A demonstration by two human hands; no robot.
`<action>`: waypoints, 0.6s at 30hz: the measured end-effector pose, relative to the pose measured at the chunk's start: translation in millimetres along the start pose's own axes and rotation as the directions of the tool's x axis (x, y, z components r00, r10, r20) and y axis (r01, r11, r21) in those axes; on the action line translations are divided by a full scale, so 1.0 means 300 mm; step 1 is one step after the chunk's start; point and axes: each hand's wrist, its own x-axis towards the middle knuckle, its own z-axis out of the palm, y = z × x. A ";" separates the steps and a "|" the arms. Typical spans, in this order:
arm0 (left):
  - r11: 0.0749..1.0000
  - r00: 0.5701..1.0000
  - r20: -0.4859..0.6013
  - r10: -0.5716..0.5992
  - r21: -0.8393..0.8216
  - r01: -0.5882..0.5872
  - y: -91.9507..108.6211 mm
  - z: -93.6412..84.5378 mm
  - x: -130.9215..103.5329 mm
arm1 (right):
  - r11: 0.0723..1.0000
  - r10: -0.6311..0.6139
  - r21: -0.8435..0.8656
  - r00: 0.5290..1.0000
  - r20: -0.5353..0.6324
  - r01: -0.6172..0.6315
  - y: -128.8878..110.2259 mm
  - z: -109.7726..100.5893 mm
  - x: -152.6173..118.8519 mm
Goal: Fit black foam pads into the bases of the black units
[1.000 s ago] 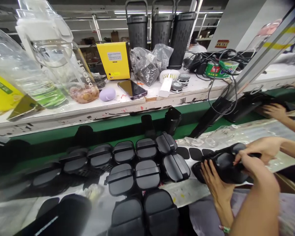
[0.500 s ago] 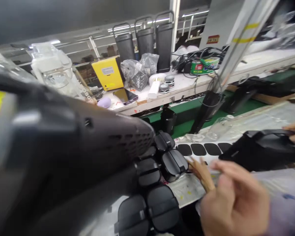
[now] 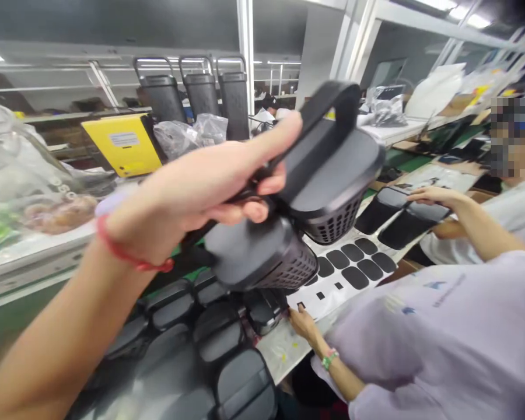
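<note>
My left hand (image 3: 231, 181), with a red string bracelet on its wrist, is raised mid-view, its thumb and fingers wrapped round the handles of two black bins. One lidded bin (image 3: 332, 175) hangs to the right of the fingers, its arched handle standing up. The other bin (image 3: 262, 251) hangs lower, just under the hand. Both have perforated sides and are slightly blurred. Below them, several more lidded black bins (image 3: 247, 382) stand close together. My right hand is out of view.
A co-worker in a lavender shirt (image 3: 429, 315) leans over the right-hand table, one hand by a bin. Another person's hand (image 3: 433, 195) touches dark bins. Black pads (image 3: 354, 277) lie on a white sheet. A yellow box (image 3: 122, 143) and tall bins (image 3: 234, 102) stand on the back shelf.
The view has swung right. The large dark bin at the left has gone from view, and my left hand now shows, holding two bins. The blurred hand at lower right is gone.
</note>
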 end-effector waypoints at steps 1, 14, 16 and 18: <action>0.999 0.991 0.132 0.034 -0.044 -0.028 0.008 0.041 0.050 | 0.999 0.043 0.012 0.999 0.010 -0.043 0.027 0.008 -0.013; 0.984 0.841 0.513 -0.171 0.124 0.125 -0.306 0.611 0.612 | 0.944 0.286 0.116 0.942 0.178 -0.309 0.339 -0.025 -0.097; 0.971 0.822 0.519 -0.235 0.153 0.181 -0.374 0.647 0.644 | 0.937 0.293 0.133 0.935 0.198 -0.322 0.345 -0.028 -0.108; 0.955 0.798 0.525 -0.295 0.184 0.232 -0.441 0.663 0.663 | 0.930 0.296 0.152 0.926 0.235 -0.336 0.344 -0.033 -0.115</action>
